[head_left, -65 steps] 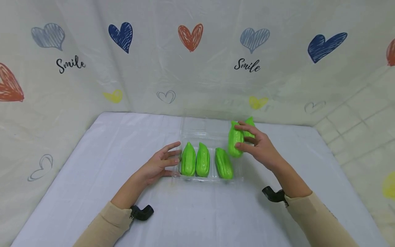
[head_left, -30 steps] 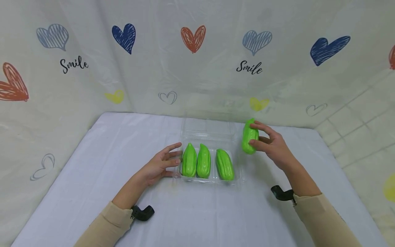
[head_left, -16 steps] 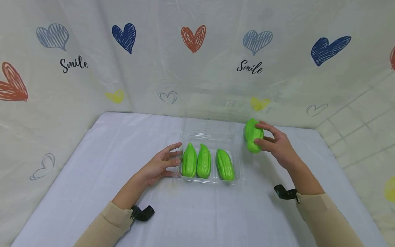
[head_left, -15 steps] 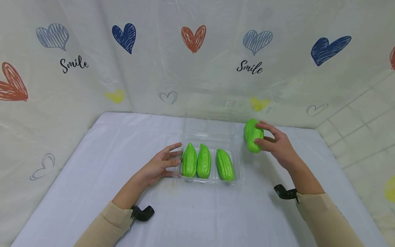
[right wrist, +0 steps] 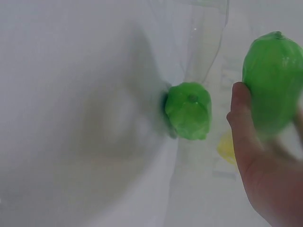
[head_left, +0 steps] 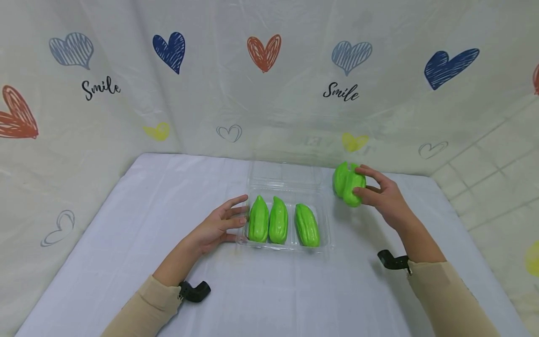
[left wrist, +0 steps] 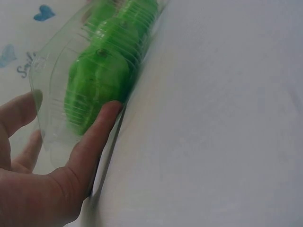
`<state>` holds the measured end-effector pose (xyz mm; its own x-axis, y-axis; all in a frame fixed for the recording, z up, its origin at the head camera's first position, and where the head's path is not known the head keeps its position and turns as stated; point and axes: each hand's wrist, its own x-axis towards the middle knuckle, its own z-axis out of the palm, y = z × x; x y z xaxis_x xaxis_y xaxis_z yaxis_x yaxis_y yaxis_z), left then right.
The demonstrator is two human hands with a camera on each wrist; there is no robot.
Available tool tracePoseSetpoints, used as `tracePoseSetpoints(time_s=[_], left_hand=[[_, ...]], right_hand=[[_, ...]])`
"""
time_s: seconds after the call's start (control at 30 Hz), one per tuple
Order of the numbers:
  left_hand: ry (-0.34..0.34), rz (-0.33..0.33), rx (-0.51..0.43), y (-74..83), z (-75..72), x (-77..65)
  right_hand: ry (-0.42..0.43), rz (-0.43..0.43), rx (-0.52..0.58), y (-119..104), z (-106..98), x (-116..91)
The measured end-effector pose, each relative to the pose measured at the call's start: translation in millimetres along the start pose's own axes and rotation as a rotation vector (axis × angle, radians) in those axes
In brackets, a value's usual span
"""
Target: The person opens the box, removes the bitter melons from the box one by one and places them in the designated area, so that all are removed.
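Presumably mid-placement, the right hand (head_left: 386, 199) pinched a gourd (head_left: 353, 189).
The left hand (head_left: 216, 227), fingers spread, touched the box (head_left: 275, 246); lowering beside the second gourd (right wrist: 189, 111) was likely needed next.

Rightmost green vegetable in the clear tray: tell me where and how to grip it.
Probably from above, pinching the rightmost green vegetable across its middle: it lies lengthwise, long and rounded, in the open clear tray, and a gap parts it from its left neighbour.
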<state>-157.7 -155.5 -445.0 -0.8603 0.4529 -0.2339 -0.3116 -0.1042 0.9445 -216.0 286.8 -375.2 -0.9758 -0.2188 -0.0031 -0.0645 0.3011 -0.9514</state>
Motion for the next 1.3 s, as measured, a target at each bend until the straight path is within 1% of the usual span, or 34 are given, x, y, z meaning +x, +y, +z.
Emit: tracePoseSetpoints(time_s=[0.1,0.3,0.53,0.63,1.0,1.3], left_hand=[[0.003,-0.003,0.005,0.2,0.2,-0.3],[0.0,0.001,-0.003,-0.6,0.0,-0.8],[-0.005,0.011,-0.019,-2.0,-0.6,-1.1],[-0.005,0.014,-0.016,-1.9,-0.5,-1.2],[-0.009,0.013,-0.014,-1.1,-0.1,-1.6],[-0.003,0.003,-0.013,-0.1,0.8,-0.2]], right_hand=[[-0.006,-0.004,0.0,2.9,-3.1,0.2],[0.008,0.011,0.025,7.4,-8.3,1.8],[0.025,0.04,-0.054,8.5,-11.2,2.2],[0.029,0.046,-0.064,8.5,-12.6,2.2],[0.05,0.065,-0.033,10.3,-19.3,7.3],[0.059,0.064,-0.008,10.9,-22.3,12.9]])
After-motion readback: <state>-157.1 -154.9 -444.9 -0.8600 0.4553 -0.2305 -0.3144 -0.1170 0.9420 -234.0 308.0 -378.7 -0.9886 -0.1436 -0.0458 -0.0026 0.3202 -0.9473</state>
